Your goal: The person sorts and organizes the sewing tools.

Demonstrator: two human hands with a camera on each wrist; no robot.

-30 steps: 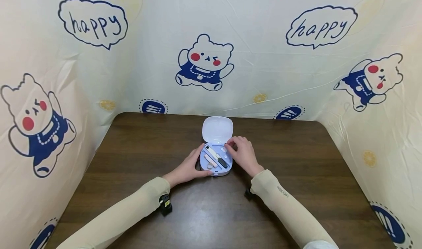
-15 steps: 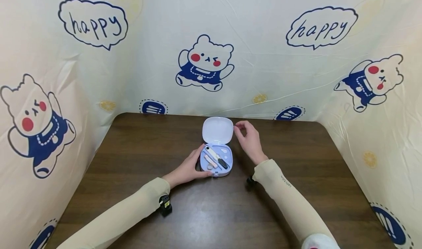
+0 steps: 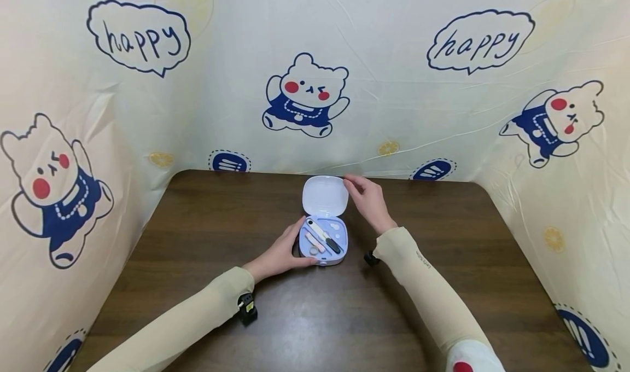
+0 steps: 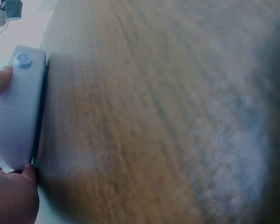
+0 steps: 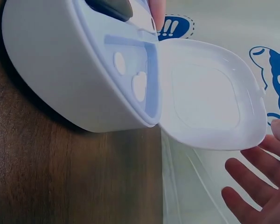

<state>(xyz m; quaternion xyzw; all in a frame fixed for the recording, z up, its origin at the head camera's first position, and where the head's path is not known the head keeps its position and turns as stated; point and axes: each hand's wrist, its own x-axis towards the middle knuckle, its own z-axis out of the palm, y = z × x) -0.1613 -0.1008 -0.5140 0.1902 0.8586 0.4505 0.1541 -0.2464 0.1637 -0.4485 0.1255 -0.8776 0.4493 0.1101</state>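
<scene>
A small pale blue case (image 3: 338,258) with its white lid (image 3: 325,196) raised stands toward the back of the table. My left hand (image 3: 280,253) grips its left side, thumb at the front near a round button (image 4: 23,59). My right hand (image 3: 370,201) is at the lid's upper right corner, fingertips right at the rim. From the right wrist, the fingers (image 5: 249,175) look spread and loosely extended beside the lid. Inside lie a slim white tool with a dark end (image 3: 326,236), a short pale pink stick (image 3: 315,242) and a small round piece (image 3: 313,249).
The brown wooden table (image 3: 295,317) reaches a printed cloth backdrop (image 3: 236,87) close behind the lid. Cloth also hangs along both sides. Dark wrist cameras, such as the left one (image 3: 248,308), hang under the forearms.
My right hand has gone from the case's inner right part, out past the lid's right side, then up and in to the lid's corner. My left hand has stayed on the case.
</scene>
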